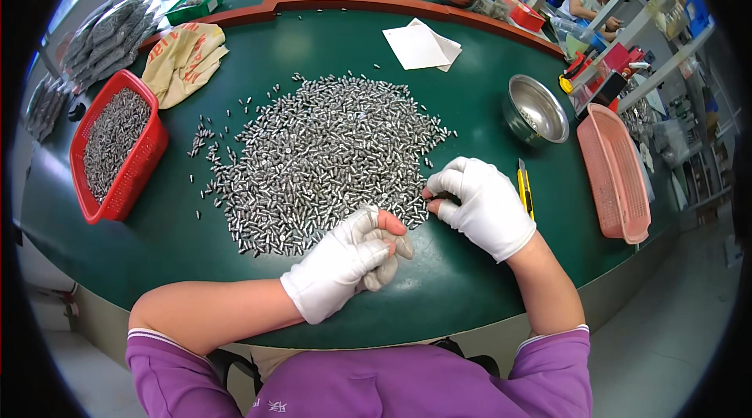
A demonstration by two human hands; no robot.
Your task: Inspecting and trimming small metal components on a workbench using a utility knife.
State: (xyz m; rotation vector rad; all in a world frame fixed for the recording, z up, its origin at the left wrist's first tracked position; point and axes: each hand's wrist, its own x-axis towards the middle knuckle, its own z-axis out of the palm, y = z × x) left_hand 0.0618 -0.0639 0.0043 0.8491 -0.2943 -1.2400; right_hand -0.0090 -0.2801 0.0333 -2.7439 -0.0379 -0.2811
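A broad pile of small silver metal pins (pixel 329 152) is spread over the green table (pixel 439 293) in front of me. My left hand (pixel 345 261), in a white glove with bare thumb and index tips, is curled at the pile's near edge, palm side partly turned up. What it may hold is hidden by the fingers. At the pile's right edge, my right hand (pixel 486 206), gloved the same way, has its bare thumb and index tips brought together beside the pins. Anything between those tips is too small to make out.
A red basket (pixel 157 132) of similar pins stands left, near a crumpled tan sack (pixel 184 61). Rightward are a steel bowl (pixel 540 108), a yellow cutter knife (pixel 525 187) and a pink basket (pixel 615 175). White papers (pixel 419 46) lie before the red-brown ledge (pixel 345 1). Another person (pixel 587 3) sits far right.
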